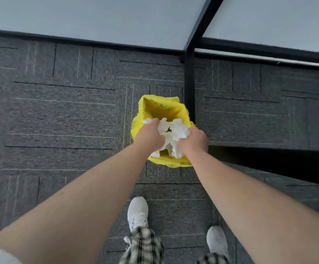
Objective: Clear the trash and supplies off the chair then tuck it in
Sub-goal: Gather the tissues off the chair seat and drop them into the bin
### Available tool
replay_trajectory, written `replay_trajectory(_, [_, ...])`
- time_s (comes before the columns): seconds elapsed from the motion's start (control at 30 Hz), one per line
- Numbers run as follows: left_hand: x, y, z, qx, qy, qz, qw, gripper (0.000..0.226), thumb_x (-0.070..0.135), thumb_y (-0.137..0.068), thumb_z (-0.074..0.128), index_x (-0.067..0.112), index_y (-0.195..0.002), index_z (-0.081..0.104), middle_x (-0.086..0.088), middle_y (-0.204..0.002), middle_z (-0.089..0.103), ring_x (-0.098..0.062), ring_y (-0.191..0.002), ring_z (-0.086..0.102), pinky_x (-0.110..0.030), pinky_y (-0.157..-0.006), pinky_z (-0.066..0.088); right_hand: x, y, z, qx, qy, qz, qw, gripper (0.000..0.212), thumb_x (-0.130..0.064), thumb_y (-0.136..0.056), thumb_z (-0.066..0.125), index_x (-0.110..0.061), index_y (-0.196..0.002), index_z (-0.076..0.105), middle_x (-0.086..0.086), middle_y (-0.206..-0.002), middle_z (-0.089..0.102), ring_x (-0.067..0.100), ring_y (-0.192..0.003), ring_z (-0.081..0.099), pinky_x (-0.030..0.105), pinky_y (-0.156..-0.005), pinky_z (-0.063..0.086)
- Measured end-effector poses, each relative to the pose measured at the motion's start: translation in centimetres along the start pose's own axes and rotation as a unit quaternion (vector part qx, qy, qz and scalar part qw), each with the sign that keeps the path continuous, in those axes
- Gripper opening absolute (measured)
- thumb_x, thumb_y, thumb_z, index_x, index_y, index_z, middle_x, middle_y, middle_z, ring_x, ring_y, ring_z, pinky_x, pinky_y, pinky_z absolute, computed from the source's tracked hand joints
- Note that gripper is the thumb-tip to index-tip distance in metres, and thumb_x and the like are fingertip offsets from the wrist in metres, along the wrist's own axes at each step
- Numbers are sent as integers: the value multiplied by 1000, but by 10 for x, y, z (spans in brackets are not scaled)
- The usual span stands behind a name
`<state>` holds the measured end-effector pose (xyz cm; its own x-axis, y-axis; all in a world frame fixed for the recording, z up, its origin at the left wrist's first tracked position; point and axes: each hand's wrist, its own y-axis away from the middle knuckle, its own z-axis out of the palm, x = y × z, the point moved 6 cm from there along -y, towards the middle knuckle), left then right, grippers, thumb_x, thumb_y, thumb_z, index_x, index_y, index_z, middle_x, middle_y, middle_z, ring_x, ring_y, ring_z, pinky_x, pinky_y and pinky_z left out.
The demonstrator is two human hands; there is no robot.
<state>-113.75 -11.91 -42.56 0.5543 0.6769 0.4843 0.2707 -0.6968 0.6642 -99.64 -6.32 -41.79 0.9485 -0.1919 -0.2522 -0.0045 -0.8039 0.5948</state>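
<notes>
Two hands | left hand (151,135), right hand (194,141): grip closed on crumpled paper (173,134) | above yellow bin (162,107)

Both hands' fingers are buried in the paper (174,137), out of sight; the hands and paper cover the bin (162,106) floor and near rim. Carpet (59,115) streaks with blur. The frame (190,77) runs off the right edge, and the legs are cropped at the near edge.
</notes>
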Motion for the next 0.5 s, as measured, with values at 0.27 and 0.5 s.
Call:
replay_trajectory(0.27, [-4, -15, 25, -40, 22, 22, 999, 75, 31, -90, 59, 25, -152, 16, -13, -142, 44, -30, -124, 49, -33, -83, 43, 2, -13, 26, -67, -19, -39, 997, 44, -19, -85, 64, -20, -126, 48, 8, -122, 57, 28, -102, 57, 34, -76, 45])
replay_trajectory(0.5, [1, 0, 17, -100, -31, 32, 994, 90, 37, -84, 65, 33, -153, 8, -3, -156, 24, -26, -139, 33, -39, -105, 40, -1, 5, 12, -97, 33, -76, 992, 70, -18, -88, 62, -25, -147, 25, 2, -149, 36, 28, -130, 43, 42, -98, 44])
